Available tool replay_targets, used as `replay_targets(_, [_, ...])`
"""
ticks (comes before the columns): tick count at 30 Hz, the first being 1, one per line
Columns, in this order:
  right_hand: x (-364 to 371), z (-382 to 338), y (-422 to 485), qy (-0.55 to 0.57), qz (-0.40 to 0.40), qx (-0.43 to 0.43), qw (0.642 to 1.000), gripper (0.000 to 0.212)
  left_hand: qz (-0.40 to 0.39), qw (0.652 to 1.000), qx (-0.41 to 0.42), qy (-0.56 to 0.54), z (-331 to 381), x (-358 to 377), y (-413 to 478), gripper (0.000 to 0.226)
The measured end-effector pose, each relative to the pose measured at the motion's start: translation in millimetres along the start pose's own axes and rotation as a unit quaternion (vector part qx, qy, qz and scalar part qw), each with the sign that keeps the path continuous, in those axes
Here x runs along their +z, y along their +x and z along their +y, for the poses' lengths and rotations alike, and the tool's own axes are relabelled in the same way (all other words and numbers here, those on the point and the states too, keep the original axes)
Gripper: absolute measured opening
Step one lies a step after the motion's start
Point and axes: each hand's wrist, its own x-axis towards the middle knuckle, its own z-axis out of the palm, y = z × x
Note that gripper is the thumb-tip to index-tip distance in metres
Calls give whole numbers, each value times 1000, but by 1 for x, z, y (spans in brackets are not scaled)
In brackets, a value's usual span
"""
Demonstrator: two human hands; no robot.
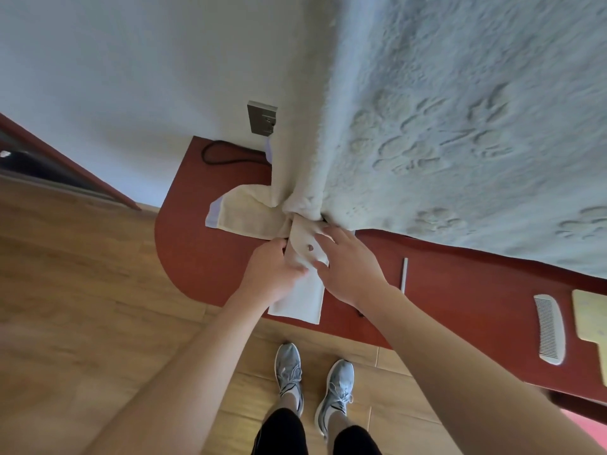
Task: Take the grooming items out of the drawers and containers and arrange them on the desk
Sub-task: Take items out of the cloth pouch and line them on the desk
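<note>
**Desk with towels and comb, both hands on cream cloth**

Item 1. Desk: red-brown top with a rounded end, standing against a white wall.

Item 2. Cream cloth: a folded strip lying flat on the desk. Its near end reached the desk's front edge. A small dark spot showed between the two hands.

Item 3. Left hand: placed at the strip's left edge, fingers curled in and gripping the cloth.

Item 4. Right hand: laid on the strip's right side, fingers apart and fairly straight, pressing on the fabric and clasping nothing.

Item 5. Large towel: pale and fleecy with a raised paw-print pattern, filling the upper right of the view. It was gathered into a bunch just beyond the hands, touching the far end of the cream cloth.

Item 6. Yellow towel: spread on the desk to the left of the bunch, touching it.

Item 7. Comb: white, lying flat on the desk well to the right of the hands.

Item 8. Thin white stick: on the desk between the right hand and the comb.

Item 9. Pale yellow card: just beside the comb, cut off by the right edge.

Item 10. Wall socket and black cable: at the desk's far side.

Item 11. Grey shoes: on the wooden floor below the desk's front edge.
</note>
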Motion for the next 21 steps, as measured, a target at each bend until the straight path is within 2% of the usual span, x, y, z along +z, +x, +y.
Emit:
replay_targets(5, [-1,-3,-4,2,13,-3,1000,43,-34,996,-17,-78,4,-6,-4,23])
replay_targets(11, [-9,-5,-25,27,81,-58,995,28,-82,981,-44,-172,13,-18,-30,23])
replay_targets(21, [-56,31,-88,57,198,-109,972,15,-87,974,-6,-208,74,3,-91,23])
